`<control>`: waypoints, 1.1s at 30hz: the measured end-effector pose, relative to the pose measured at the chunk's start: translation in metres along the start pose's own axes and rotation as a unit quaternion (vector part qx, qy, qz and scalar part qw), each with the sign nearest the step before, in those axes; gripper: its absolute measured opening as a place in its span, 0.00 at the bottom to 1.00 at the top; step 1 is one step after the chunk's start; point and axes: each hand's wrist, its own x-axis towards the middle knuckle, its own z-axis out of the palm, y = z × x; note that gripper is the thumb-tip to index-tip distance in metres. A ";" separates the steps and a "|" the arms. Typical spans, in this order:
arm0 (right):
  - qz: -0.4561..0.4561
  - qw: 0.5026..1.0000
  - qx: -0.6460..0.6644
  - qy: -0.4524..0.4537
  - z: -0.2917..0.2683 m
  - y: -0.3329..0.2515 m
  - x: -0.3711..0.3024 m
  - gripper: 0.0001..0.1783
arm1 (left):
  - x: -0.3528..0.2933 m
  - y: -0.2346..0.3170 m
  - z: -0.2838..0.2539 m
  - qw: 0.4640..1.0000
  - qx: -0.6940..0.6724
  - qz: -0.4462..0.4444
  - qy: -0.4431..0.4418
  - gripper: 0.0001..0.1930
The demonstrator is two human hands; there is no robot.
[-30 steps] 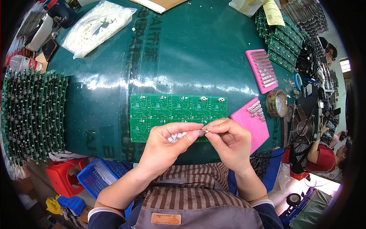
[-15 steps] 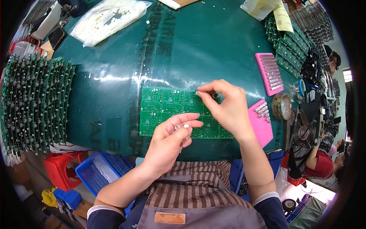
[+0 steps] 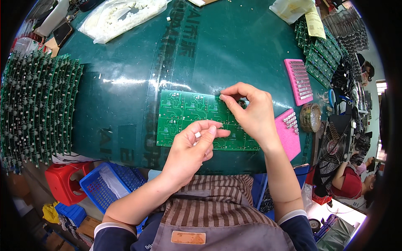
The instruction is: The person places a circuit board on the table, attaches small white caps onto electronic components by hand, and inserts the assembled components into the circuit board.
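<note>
A green circuit board panel (image 3: 171, 113) lies flat on the table in front of me, partly hidden by both hands. My left hand (image 3: 190, 144) is over its near edge, fingers curled, with a small white plastic connector (image 3: 197, 134) between them. At the board's far edge, my right hand (image 3: 251, 111) pinches thumb and forefinger together. What sits in that pinch is too small to make out. To the right of this hand rests a pink foam block (image 3: 287, 142) with rows of small silver cylindrical parts standing on it.
A green mat (image 3: 121, 96) covers the table. Stacked circuit boards (image 3: 39, 113) stand at the left; more boards (image 3: 320, 58) lie far right, beside a second pink foam block (image 3: 298, 81) and a tape roll (image 3: 310, 117). A plastic bag of white parts (image 3: 125, 19) lies far left.
My view has shifted slightly. My right hand's pinch stays near the board's far edge, and the white part there no longer shows clearly. My left thumb has moved over the connectors in that hand.
</note>
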 end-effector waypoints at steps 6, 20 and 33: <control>-0.046 0.999 -0.003 0.025 0.006 0.007 -0.011 0.05 | -0.001 -0.005 0.001 1.000 -0.008 0.015 0.010 0.10; -0.005 0.963 -0.233 0.137 -0.093 0.054 -0.072 0.06 | -0.002 -0.003 0.006 0.998 0.044 0.025 0.027 0.13; 0.086 0.954 0.270 0.096 -0.041 0.006 -0.089 0.07 | -0.007 -0.010 0.015 1.000 -0.012 -0.001 0.019 0.08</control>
